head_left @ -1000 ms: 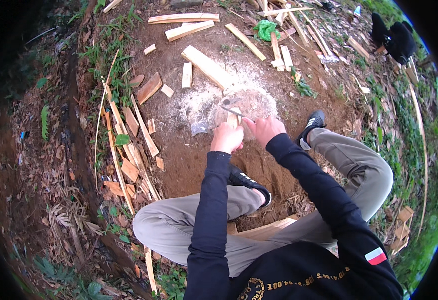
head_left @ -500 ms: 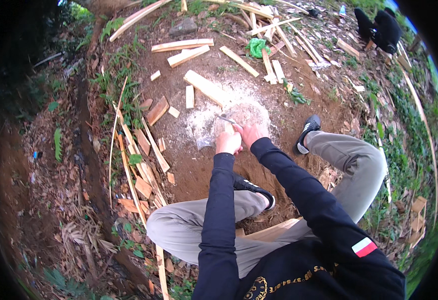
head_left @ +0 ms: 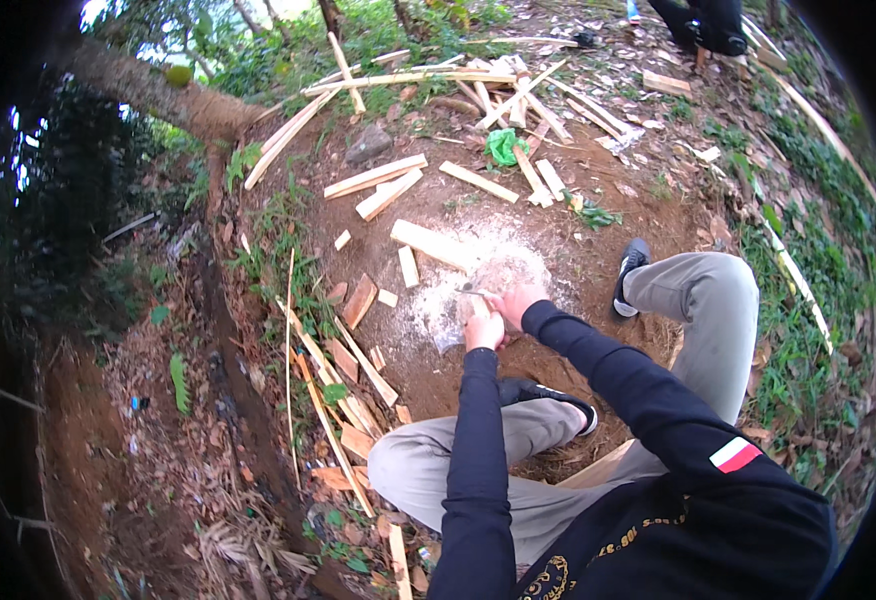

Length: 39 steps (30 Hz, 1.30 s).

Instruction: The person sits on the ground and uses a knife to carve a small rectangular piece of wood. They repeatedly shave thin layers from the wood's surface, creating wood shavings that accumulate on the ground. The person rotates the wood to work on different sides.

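Observation:
My two hands work close together in front of my knees, over ground strewn with pale wood dust. My left hand (head_left: 484, 331) is closed around a small pale piece of wood (head_left: 480, 307), whose far end sticks out past the fingers. Right beside it, my right hand (head_left: 516, 303) is closed on a thin, dark, blade-like tool (head_left: 472, 292); its tip points left across the wood's end. The fingers cover its handle, so its exact kind is unclear. Just beyond the hands lies a round, dust-covered surface, perhaps a stump top (head_left: 520, 268).
A thick plank (head_left: 428, 243) and a short block (head_left: 408, 267) lie beyond my hands. Long strips (head_left: 330, 362) run along the left. A green plastic bag (head_left: 503, 147) sits near a wood pile (head_left: 518, 95). My shoes (head_left: 630, 278) flank the spot; someone in dark clothing (head_left: 723, 25) is far right.
The view has tilted up and shifted left, so the scene sits lower and farther right, with more trees showing. Both hands keep their grip, close together.

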Each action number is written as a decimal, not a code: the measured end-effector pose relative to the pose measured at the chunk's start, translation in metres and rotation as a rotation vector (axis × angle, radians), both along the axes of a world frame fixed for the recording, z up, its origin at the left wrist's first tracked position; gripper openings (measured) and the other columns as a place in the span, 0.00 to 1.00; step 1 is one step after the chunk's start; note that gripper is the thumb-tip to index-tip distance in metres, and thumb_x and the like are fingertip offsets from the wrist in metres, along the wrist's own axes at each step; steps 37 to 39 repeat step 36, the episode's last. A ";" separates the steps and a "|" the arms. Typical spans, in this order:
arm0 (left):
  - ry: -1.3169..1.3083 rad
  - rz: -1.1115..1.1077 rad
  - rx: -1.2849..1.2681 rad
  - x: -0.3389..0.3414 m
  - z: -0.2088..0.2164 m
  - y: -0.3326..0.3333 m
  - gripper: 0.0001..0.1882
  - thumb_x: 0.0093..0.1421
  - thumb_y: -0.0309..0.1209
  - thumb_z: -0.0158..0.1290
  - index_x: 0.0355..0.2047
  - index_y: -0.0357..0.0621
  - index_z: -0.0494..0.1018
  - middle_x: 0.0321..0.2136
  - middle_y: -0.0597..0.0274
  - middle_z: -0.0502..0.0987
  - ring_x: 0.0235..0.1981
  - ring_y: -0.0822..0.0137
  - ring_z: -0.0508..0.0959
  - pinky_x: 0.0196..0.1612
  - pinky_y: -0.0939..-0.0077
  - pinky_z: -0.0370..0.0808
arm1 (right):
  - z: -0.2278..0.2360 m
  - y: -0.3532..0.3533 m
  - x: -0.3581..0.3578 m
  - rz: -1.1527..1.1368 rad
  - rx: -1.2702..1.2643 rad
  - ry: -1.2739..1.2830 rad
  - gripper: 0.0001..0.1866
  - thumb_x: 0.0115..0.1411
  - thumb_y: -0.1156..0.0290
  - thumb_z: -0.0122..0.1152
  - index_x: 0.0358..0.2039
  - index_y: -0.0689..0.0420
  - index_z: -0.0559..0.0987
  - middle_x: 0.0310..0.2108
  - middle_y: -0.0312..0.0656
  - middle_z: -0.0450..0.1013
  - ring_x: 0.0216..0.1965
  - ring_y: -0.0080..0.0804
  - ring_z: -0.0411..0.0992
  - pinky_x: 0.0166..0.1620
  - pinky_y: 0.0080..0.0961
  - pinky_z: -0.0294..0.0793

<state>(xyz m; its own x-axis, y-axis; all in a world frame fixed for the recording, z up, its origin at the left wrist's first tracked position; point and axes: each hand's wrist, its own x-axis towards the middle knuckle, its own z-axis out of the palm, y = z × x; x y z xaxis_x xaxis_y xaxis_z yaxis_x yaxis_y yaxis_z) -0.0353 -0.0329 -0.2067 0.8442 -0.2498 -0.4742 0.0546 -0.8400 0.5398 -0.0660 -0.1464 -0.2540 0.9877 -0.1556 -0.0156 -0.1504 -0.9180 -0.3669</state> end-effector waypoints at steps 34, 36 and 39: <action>0.044 0.404 -0.310 -0.006 -0.035 -0.002 0.21 0.60 0.38 0.53 0.28 0.24 0.76 0.20 0.41 0.78 0.23 0.47 0.82 0.28 0.56 0.78 | 0.006 -0.004 -0.011 -0.114 0.089 -0.026 0.29 0.68 0.44 0.43 0.27 0.54 0.80 0.18 0.53 0.75 0.24 0.54 0.77 0.29 0.46 0.76; 0.402 0.505 -0.613 0.008 -0.032 0.016 0.17 0.59 0.37 0.58 0.26 0.31 0.75 0.16 0.54 0.76 0.13 0.62 0.76 0.14 0.73 0.71 | 0.006 -0.013 -0.001 -0.028 0.049 -0.034 0.28 0.67 0.42 0.43 0.29 0.53 0.81 0.19 0.53 0.76 0.25 0.53 0.78 0.32 0.46 0.77; 0.402 0.505 -0.613 0.008 -0.032 0.016 0.17 0.59 0.37 0.58 0.26 0.31 0.75 0.16 0.54 0.76 0.13 0.62 0.76 0.14 0.73 0.71 | 0.006 -0.013 -0.001 -0.028 0.049 -0.034 0.28 0.67 0.42 0.43 0.29 0.53 0.81 0.19 0.53 0.76 0.25 0.53 0.78 0.32 0.46 0.77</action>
